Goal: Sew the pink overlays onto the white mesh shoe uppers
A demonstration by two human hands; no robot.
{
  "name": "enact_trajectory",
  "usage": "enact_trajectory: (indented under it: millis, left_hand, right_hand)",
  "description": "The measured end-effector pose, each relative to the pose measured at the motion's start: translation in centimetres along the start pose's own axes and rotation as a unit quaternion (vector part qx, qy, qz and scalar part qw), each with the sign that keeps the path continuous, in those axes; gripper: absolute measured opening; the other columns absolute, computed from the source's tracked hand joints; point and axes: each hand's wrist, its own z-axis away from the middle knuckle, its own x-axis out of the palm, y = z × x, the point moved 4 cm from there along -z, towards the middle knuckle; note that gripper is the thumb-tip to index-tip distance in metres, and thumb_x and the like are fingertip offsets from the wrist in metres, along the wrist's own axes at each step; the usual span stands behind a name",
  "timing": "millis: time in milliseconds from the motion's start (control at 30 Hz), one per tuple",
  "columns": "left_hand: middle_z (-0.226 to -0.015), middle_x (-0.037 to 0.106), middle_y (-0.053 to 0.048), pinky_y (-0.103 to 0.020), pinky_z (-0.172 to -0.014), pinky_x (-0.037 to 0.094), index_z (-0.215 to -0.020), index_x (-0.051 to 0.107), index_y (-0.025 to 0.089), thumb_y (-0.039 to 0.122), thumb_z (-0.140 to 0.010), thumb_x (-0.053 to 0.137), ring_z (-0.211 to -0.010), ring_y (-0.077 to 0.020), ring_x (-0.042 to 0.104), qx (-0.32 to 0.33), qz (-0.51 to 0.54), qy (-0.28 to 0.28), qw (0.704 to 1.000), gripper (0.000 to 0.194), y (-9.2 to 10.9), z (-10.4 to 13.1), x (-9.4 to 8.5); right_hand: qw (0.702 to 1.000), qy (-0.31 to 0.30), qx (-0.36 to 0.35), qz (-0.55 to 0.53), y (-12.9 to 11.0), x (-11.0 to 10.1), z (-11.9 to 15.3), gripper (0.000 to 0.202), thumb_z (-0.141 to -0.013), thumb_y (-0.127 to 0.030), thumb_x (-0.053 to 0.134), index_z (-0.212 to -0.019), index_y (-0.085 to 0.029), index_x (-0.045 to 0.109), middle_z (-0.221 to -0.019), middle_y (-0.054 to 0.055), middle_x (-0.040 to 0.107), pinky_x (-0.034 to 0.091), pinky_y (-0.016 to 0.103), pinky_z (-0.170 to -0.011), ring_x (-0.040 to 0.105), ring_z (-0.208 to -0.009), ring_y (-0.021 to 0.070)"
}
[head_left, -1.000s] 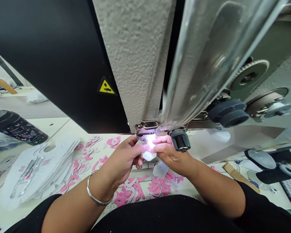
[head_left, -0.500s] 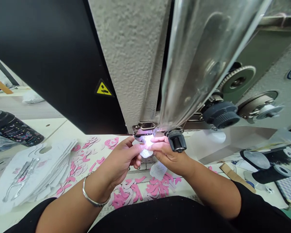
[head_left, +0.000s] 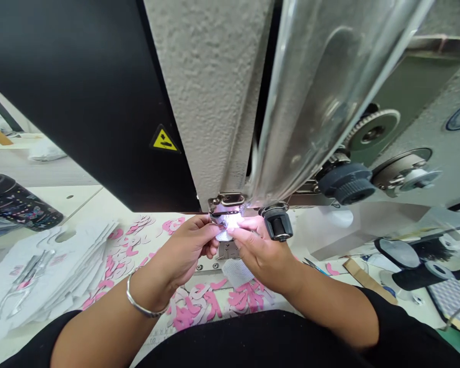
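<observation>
Under the lit needle area of a sewing machine (head_left: 210, 92), a small white fabric piece (head_left: 224, 235) lies between my two hands. My left hand (head_left: 193, 237) pinches its left edge with thumb and curled fingers. On the other side, my right hand (head_left: 266, 253) presses the fabric with closed fingertips near the needle. Glare and fingers hide the exact stitching spot. A second white mesh piece (head_left: 237, 272) hangs just below my right hand; whether it joins the first cannot be told.
Pink and white cut pieces (head_left: 249, 296) are scattered in front and to the left. A stack of white sheets (head_left: 72, 276) lies left, beside a dark bottle (head_left: 26, 202). A black thread cone (head_left: 421, 276) and a tan strip (head_left: 368, 281) lie right.
The white mesh piece below my right hand has shifted left. My right hand has turned slightly, and the fabric under the needle shows less of its front edge.
</observation>
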Motion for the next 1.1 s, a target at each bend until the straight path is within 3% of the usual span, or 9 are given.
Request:
enact_trajectory:
  millis: [233,533,1100]
  left_hand:
    - [-0.059,0.055,0.002,-0.018,-0.047,0.038,-0.07,0.063,0.015,0.019,-0.075,0.071,-0.05,-0.0064,0.047,0.015,-0.002,-0.023,1.0,0.01,-0.1,-1.1,-0.6]
    - [-0.061,0.056,0.001,-0.017,-0.047,0.04,-0.073,0.068,0.013,0.015,-0.074,0.07,-0.052,-0.006,0.048,0.018,0.016,-0.021,0.999,0.003,0.0,-1.3,-0.6]
    - [-0.056,0.056,0.003,-0.018,-0.045,0.039,-0.071,0.065,0.016,0.021,-0.074,0.073,-0.047,-0.006,0.048,0.014,0.019,-0.022,0.999,0.01,-0.1,-0.7,-0.2]
  right_hand:
    - [0.998,0.016,-0.01,0.061,-0.8,0.3,0.6,0.036,-0.088,-0.014,0.057,-0.122,-0.026,0.063,-0.103,0.011,0.06,0.052,0.043,-0.084,0.057,-0.101,0.0256]
    - [0.999,0.002,-0.004,0.037,-0.2,-0.1,-0.1,0.032,-0.087,-0.014,0.059,-0.114,-0.029,0.067,-0.099,0.007,0.059,0.05,0.043,-0.087,0.057,-0.101,0.0245]
    - [1.0,-0.018,0.008,0.006,0.3,-0.5,-0.5,0.029,-0.089,-0.017,0.055,-0.112,-0.028,0.068,-0.102,0.006,0.062,0.049,0.042,-0.09,0.058,-0.097,0.0219]
